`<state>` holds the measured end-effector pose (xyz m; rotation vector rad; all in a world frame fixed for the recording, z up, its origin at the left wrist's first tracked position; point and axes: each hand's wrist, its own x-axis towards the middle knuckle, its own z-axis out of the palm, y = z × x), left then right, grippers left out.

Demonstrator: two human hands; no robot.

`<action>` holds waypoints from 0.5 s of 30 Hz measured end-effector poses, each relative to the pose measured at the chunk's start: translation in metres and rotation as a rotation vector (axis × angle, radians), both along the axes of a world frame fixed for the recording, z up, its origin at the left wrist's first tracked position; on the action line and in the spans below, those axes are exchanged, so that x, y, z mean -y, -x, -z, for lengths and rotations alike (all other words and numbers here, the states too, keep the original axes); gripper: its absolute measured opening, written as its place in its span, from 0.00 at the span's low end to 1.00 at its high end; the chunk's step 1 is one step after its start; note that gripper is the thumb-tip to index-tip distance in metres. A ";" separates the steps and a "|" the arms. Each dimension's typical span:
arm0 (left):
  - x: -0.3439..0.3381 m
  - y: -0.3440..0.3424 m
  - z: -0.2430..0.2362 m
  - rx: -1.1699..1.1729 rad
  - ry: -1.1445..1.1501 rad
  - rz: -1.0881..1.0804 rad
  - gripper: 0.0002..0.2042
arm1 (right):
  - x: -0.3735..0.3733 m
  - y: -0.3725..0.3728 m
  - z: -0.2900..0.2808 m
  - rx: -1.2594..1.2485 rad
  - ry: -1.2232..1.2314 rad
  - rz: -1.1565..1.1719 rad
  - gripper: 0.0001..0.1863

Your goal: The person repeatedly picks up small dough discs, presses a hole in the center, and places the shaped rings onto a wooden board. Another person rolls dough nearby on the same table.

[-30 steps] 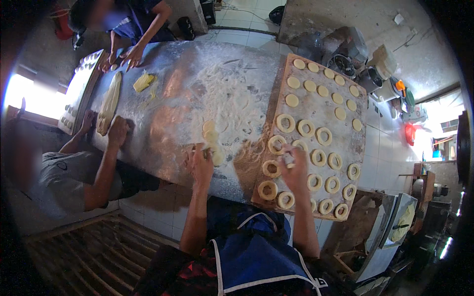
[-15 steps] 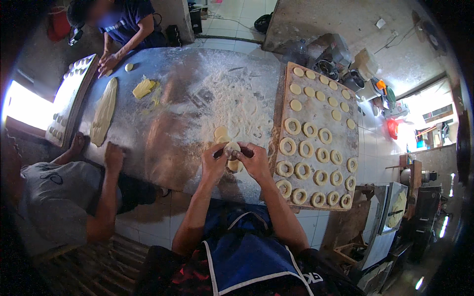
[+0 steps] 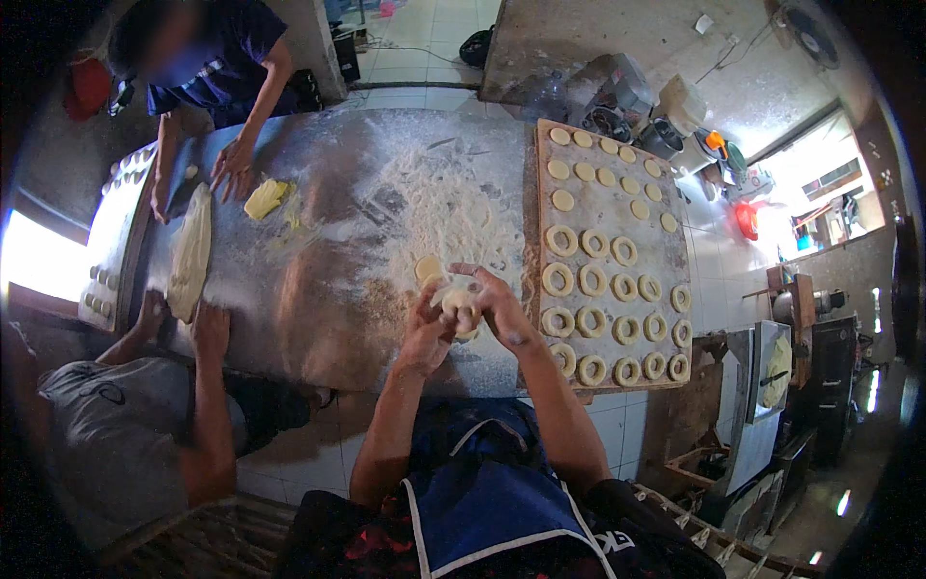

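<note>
In front of me, above the floured table, a small pale piece of dough point(image 3: 457, 301) sits between my two hands. My left hand point(image 3: 425, 336) is curled round it from the left and below. My right hand point(image 3: 499, 311) closes on it from the right, with floury fingers bent over it. Fingers cover much of the piece, so I cannot tell whether it has a hole. A flat dough round point(image 3: 427, 268) lies on the table just beyond my left fingers. More dough lies partly hidden under my hands.
To my right, a wooden board point(image 3: 617, 210) carries rows of dough rings point(image 3: 595, 242) and flat rounds point(image 3: 584, 172). Loose flour point(image 3: 449, 198) covers the table ahead. Two co-workers stand at the left, by a long dough strip point(image 3: 191, 256) and a yellow lump point(image 3: 265, 200).
My fingers have shifted from a pinch at both sides to wrapping round the dough piece. The far co-worker's hands have spread apart beside the long strip. My view has shifted slightly.
</note>
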<state>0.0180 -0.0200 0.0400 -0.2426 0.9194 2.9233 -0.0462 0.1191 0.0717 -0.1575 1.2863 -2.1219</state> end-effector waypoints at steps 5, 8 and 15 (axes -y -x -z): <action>-0.018 0.012 -0.003 0.008 0.119 -0.208 0.20 | -0.005 0.008 0.031 -0.412 -0.666 0.182 0.21; -0.030 0.029 0.002 0.107 0.212 -0.259 0.11 | -0.012 0.008 0.038 -0.161 -0.711 0.279 0.21; -0.069 0.057 0.030 -0.151 0.861 -0.516 0.11 | -0.023 0.013 0.019 -0.433 -1.014 0.286 0.29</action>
